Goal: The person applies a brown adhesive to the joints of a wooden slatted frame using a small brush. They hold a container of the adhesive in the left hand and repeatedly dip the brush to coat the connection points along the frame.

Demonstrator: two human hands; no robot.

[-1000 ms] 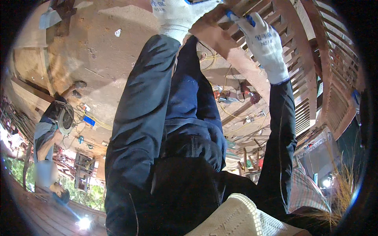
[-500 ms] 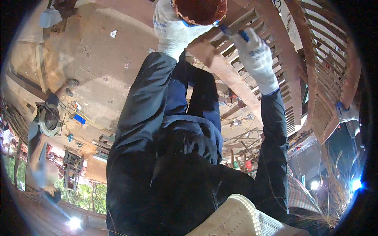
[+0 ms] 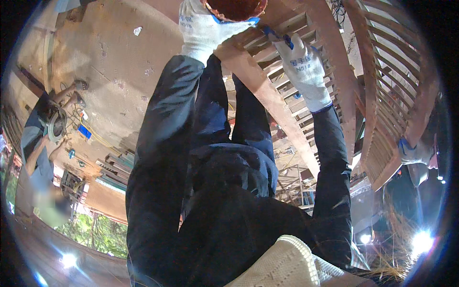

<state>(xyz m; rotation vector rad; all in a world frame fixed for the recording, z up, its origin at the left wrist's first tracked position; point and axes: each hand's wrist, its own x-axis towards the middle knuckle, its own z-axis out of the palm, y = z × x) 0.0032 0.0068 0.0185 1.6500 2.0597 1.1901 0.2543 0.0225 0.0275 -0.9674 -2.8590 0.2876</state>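
At the top edge, my left hand [image 3: 198,28] wears a white glove with blue on its palm side. It is closed around a round tub [image 3: 234,8], whose inside and rim are coated reddish brown; the tub's far part is cut off. My right hand [image 3: 301,60], gloved alike, is to the right and slightly lower. Its fingers are bent together around something dark and slim, mostly hidden, that I cannot make out. Beneath and beyond this hand lies a slatted wooden frame [image 3: 267,93] with long reddish-brown rails.
A second, curved slatted panel [image 3: 368,110] stands at the right, with another person's gloved hand [image 3: 416,150] at its edge. On the left, a person [image 3: 38,143] bends beside a round object [image 3: 56,125]. A blue box [image 3: 84,131] and yellow cable lie on the floor.
Both my hands have shifted slightly left and up in the picture, the tub with the left one. The person at the left and the gloved hand at the right appear shifted too.
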